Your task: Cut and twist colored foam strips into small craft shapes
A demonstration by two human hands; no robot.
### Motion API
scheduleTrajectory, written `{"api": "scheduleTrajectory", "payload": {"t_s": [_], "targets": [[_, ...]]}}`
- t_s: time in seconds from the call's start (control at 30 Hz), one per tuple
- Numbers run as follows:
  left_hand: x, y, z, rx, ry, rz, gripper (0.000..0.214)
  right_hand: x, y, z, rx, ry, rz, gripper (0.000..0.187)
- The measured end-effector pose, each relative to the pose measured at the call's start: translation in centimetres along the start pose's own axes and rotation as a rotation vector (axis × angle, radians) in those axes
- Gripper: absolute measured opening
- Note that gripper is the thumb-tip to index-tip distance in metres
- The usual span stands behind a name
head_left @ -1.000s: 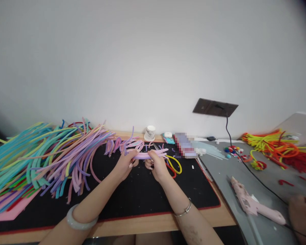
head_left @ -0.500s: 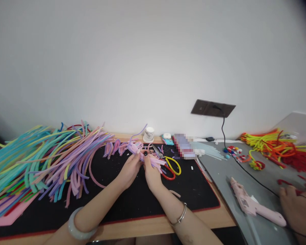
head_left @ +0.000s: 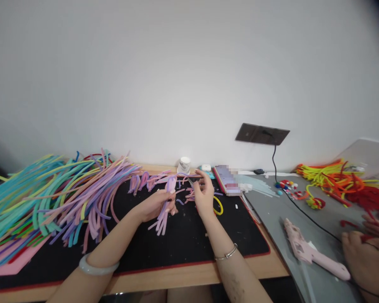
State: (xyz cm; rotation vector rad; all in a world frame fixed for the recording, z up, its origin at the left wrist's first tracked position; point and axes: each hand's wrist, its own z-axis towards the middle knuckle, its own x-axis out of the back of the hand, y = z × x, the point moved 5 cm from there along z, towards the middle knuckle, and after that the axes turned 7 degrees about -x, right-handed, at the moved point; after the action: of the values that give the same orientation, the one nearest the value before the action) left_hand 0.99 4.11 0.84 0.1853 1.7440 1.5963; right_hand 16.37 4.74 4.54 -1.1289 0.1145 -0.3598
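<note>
My left hand (head_left: 159,204) is closed around a bundle of pink and purple pipe cleaners (head_left: 162,222); their looped end pokes out above the fingers and the loose ends hang below. Up and to the right, my right hand (head_left: 204,191) has its fingers curled in a pinch at a purple pipe cleaner (head_left: 185,174) that runs over from the top of the bundle. Scissors with a yellow handle loop (head_left: 219,206) lie on the black mat (head_left: 177,252), partly hidden behind my right hand. Several looped pink and purple pieces (head_left: 143,180) lie beyond my left hand.
A large pile of pastel pipe cleaners (head_left: 78,193) covers the left. At the back stand a white cup (head_left: 184,165) and a phone (head_left: 225,179). On the right, a pink glue gun (head_left: 312,252) and cable lie near another person's hand (head_left: 366,256).
My hands have moved apart. The left keeps the bundle, now turned with its ends downward; the right has let go of the bundle's ends and shifted up to the purple strand.
</note>
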Motion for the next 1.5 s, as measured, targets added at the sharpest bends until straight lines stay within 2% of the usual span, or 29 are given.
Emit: {"api": "scheduleTrajectory", "payload": {"t_s": [0.1, 0.17, 0.23, 0.33, 0.6, 0.83, 1.03, 1.17, 1.33, 1.5], "targets": [[-1.3, -0.2, -0.7, 0.092, -0.12, 0.057, 0.035, -0.4, -0.2, 0.0, 0.091, -0.09, -0.165, 0.037], [-1.5, -0.3, -0.9, 0.109, -0.145, 0.065, 0.035, -0.8, 0.1, -0.1, 0.085, -0.143, -0.229, 0.029], [-1.2, -0.2, -0.8, 0.082, -0.124, 0.062, 0.034, -1.2, 0.7, -0.3, 0.011, -0.2, -0.24, 0.022], [-0.5, -0.3, -0.5, 0.034, -0.053, 0.056, 0.032, -1.7, 1.3, -0.5, -0.105, -0.29, -0.158, 0.028], [-0.3, -0.8, 0.1, -0.031, 0.022, 0.05, 0.034, -3.3, 0.8, -1.2, -0.113, -0.548, -0.065, 0.032], [0.2, -1.1, 0.2, -0.013, 0.062, 0.151, 0.037, -3.2, 0.4, -1.0, -0.069, -0.58, -0.119, 0.031], [-0.1, -1.0, 0.1, -0.01, 0.013, 0.217, 0.039, -3.0, 0.1, -1.0, -0.027, -0.626, -0.213, 0.033], [-0.1, -1.0, 0.1, -0.001, 0.004, 0.214, 0.041, -2.9, 0.1, -0.9, -0.048, -0.647, -0.158, 0.032], [-0.1, -0.8, 0.0, 0.002, 0.015, 0.227, 0.043, -3.1, 0.6, -0.6, -0.208, -0.648, 0.056, 0.019], [-0.2, -0.9, 0.0, 0.022, 0.005, 0.221, 0.042, -3.0, 1.4, -0.8, -0.435, -0.629, 0.215, 0.021]]}}
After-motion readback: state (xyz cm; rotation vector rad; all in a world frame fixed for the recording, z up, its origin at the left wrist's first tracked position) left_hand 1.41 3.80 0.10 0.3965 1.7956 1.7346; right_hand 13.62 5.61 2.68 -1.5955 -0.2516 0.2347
